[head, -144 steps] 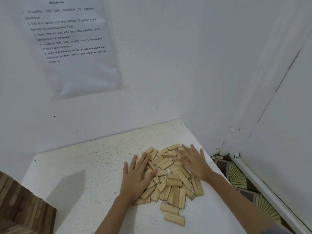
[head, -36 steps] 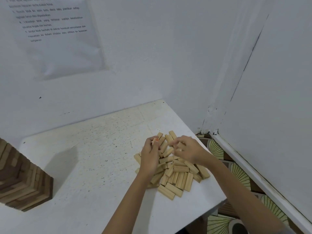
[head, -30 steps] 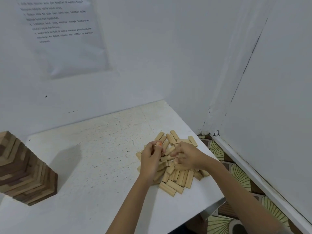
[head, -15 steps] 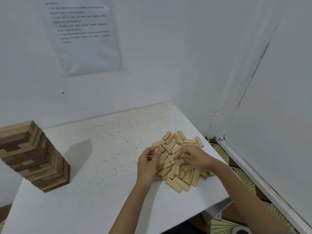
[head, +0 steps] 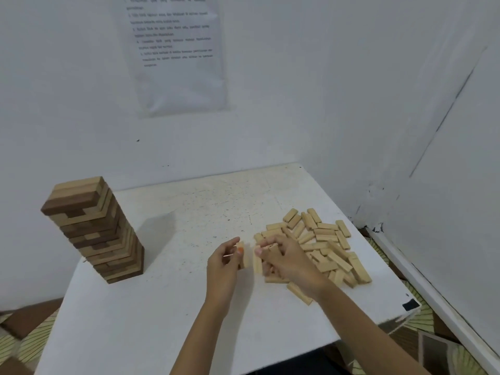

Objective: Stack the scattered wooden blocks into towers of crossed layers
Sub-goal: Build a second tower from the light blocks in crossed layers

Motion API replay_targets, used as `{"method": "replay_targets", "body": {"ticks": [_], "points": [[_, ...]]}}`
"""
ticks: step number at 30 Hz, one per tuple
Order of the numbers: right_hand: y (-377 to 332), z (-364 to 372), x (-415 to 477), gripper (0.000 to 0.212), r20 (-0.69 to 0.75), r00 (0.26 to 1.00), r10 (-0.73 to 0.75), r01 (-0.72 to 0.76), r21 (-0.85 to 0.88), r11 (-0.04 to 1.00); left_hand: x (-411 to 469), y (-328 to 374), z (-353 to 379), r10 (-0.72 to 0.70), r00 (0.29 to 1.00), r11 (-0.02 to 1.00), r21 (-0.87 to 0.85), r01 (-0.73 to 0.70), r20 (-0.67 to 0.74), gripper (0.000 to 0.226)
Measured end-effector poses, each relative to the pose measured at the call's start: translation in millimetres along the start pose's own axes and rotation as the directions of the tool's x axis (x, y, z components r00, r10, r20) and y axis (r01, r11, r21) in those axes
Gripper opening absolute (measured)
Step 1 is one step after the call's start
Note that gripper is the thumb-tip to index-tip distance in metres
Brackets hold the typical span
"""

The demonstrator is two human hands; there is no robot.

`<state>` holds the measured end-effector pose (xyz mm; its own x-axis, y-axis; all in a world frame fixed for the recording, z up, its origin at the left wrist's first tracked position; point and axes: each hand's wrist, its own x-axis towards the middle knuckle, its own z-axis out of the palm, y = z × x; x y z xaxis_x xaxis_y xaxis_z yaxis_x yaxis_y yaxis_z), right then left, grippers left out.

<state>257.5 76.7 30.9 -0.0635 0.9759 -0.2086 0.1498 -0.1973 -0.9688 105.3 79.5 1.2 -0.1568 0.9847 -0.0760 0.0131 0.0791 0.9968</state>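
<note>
A heap of pale wooden blocks [head: 322, 244] lies scattered on the right half of the white table [head: 167, 320]. My left hand [head: 223, 262] holds one pale block [head: 242, 254] just left of the heap, a little above the tabletop. My right hand [head: 284, 259] grips a few blocks [head: 258, 263] at the heap's left edge; its fingers hide most of them. A tall tower of crossed layers [head: 93, 230], in dark and light wood, stands at the table's left side.
White walls close in behind and to the right of the table. A printed sheet [head: 173, 52] hangs on the back wall. Patterned floor [head: 433, 350] shows past the table's right and left edges.
Both hands have come leftward off the heap, each carrying blocks. The view has swung left, bringing the whole tower into sight.
</note>
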Motion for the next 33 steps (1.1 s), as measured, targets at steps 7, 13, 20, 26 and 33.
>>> {"method": "replay_targets", "body": {"ticks": [7,13,20,26,33], "points": [[13,57,4,0.016,0.096,0.993,0.069,-0.068,-0.015,0.998,-7,-20,-61,-0.022,0.998,0.989,0.143,0.029,-0.050,0.025],[16,85,12,0.011,0.079,0.993,0.091,-0.082,-0.107,0.991,-13,-31,-80,-0.022,0.998,0.966,0.257,0.038,-0.064,0.028],[24,81,11,0.017,-0.060,0.998,-0.023,0.012,-0.169,0.985,-20,-29,-83,0.130,0.984,0.931,0.357,-0.080,-0.119,0.023],[34,79,15,0.018,-0.122,0.990,-0.072,0.047,-0.197,0.979,-33,-28,-90,0.154,0.986,0.937,0.327,-0.126,-0.061,0.027],[37,78,1,0.016,-0.064,0.948,-0.311,0.266,-0.376,0.888,-40,-30,-100,0.296,0.952,0.825,0.482,-0.295,0.077,0.030]]}}
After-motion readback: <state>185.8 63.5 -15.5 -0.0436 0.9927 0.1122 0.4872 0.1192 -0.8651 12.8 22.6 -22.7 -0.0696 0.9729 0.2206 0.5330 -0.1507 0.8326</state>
